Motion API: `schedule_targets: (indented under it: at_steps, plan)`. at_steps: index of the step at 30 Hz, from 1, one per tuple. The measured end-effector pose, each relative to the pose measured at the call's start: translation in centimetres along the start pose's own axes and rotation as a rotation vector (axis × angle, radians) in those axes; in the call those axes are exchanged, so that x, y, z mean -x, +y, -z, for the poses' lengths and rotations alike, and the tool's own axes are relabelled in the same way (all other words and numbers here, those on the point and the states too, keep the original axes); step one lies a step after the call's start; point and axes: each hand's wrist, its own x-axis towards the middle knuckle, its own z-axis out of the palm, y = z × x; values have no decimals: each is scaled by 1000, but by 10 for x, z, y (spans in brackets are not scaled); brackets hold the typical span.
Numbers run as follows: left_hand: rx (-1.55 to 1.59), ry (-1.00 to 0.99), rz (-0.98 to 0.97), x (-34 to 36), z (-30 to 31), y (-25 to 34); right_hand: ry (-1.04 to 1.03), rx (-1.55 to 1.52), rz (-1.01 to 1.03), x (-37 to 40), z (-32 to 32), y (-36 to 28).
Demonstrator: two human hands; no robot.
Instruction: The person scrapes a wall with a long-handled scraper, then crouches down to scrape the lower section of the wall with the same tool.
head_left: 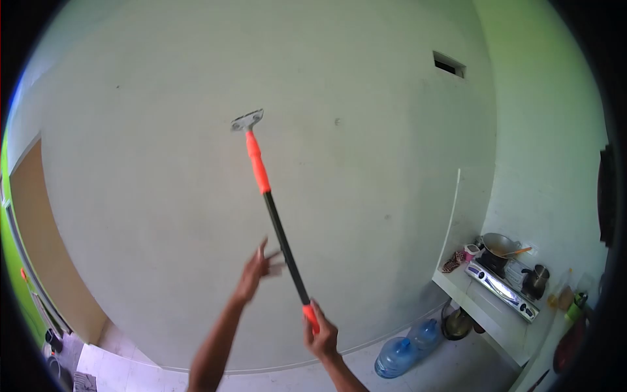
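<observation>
A long-handled scraper (283,242) slants up across the middle of the head view, its metal head (248,120) overlapping the pale wall. It has an orange-red neck, a black shaft and an orange-red grip at the lower end. My right hand (322,334) is wrapped round that lower grip. Just left of the black shaft is my left hand (257,271), its fingers spread and slightly blurred, holding nothing, with fingertips right by the shaft.
The wall (163,215) fills most of the view, with a small vent opening (449,65) upper right. At right, a counter (477,307) carries a gas stove (499,291), a wok (499,243) and a pot (537,281). Blue water bottles (396,358) stand on the floor below.
</observation>
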Motion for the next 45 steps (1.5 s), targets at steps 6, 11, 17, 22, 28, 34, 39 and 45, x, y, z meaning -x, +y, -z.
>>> schedule_targets:
  at_steps: [6,11,17,22,28,34,39,45]
  plan:
    - [372,136,216,156,-106,-47,7,-88,-120,112,42,8]
    - [392,145,285,199,-128,-56,-210,-621,-738,201,80,14]
    - [339,331,361,217,-124,-54,-425,-208,-555,228,134,-10]
    - [354,367,356,245,-138,-59,-577,-195,-646,225,149,-15]
    - [275,364,264,239,-148,-39,-695,-200,-729,213,143,-2]
    - [207,345,209,228,-152,-21,-765,-160,-748,191,154,-6]
    - [322,262,212,220,-149,-18,-712,-151,-833,185,159,-22]
    - [388,130,220,210,-137,-23,-695,-124,-865,186,155,-26]
